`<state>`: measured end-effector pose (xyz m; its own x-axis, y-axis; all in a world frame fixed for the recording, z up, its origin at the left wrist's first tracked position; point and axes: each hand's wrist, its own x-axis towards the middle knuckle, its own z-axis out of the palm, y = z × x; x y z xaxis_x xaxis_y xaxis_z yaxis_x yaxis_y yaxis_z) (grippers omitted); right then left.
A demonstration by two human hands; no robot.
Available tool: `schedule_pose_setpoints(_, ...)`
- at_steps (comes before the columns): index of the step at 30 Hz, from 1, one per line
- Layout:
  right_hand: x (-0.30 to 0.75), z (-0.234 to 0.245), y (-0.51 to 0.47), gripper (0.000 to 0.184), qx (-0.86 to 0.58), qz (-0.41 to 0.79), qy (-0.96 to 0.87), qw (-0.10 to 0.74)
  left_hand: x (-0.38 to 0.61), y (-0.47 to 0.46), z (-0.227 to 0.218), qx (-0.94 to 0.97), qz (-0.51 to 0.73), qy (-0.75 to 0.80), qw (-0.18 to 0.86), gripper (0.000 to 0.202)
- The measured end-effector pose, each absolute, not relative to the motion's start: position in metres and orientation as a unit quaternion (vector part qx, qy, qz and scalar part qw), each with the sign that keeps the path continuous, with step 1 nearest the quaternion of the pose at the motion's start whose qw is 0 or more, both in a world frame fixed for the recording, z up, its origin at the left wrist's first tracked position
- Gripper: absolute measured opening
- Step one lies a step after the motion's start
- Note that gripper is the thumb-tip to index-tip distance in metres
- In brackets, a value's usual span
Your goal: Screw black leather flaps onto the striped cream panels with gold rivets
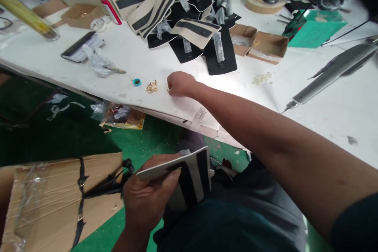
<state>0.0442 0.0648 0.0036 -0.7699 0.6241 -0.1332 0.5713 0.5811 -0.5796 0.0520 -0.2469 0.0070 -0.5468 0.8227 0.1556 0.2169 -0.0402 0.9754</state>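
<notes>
panel: cream-and-black panel is below the near table edge, over my lap, tilted with its face turned away from me.
left hand: my left hand is clamped on the panel's left end, thumb along the top edge and fingers wrapped behind.
panel handling: I'd judge it light and stiff like board, bending a bit but not flopping. The cream face looks likely to mark, so I'd hold it by the edges or the black stripe.
right hand: my right hand is stretched out to the table, just in from the near edge. It's curled closed with fingertips pressed down. There's a gold glint at the fingertips, but I can't tell if a piece is actually pinched.
gold fittings: small heap of gold fittings just beside that hand, on its left, not touching.
fittings handling: probably tiny, hard, slick metal that scatters easily, so a fingertip pinch on one piece at a time.
blue ring: blue ring left of the heap, near it.
panel stack: loose stack of matching panels toward the far edge, some with plastic-wrapped tabs.
boxes: open cardboard boxes right of the stack, and beyond them a green box.
grey tool: pointed grey tool lying toward the right side, tip toward the near edge.
floor: cardboard carton at lower left with black straps across it.
</notes>
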Motion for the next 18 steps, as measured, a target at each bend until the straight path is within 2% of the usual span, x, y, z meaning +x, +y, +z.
schedule_pose_setpoints(2,0.072,0.009,0.055,0.028,-0.330,0.335,-0.880,0.069,0.053,-0.245,0.008,0.482,0.594,0.610,0.206,0.019)
schedule_pose_setpoints(4,0.109,0.016,0.035,0.025,-0.327,0.414,-0.843,0.106,0.053,-0.242,0.012,0.570,0.571,0.567,0.166,0.026)
schedule_pose_setpoints(6,0.153,0.022,0.008,0.024,-0.341,0.599,-0.707,0.157,0.054,-0.238,0.017,0.655,0.526,0.523,0.140,0.025)
schedule_pose_setpoints(9,0.221,0.027,-0.037,0.034,-0.329,0.738,-0.560,0.182,0.057,-0.229,0.022,0.746,0.452,0.478,0.102,0.016)
schedule_pose_setpoints(12,0.277,0.030,-0.075,0.036,-0.320,0.784,-0.499,0.184,0.067,-0.219,0.023,0.790,0.406,0.455,0.060,0.018)
schedule_pose_setpoints(18,0.337,0.034,-0.108,0.020,-0.339,0.760,-0.517,0.199,0.103,-0.201,0.033,0.839,0.372,0.397,0.007,0.012)
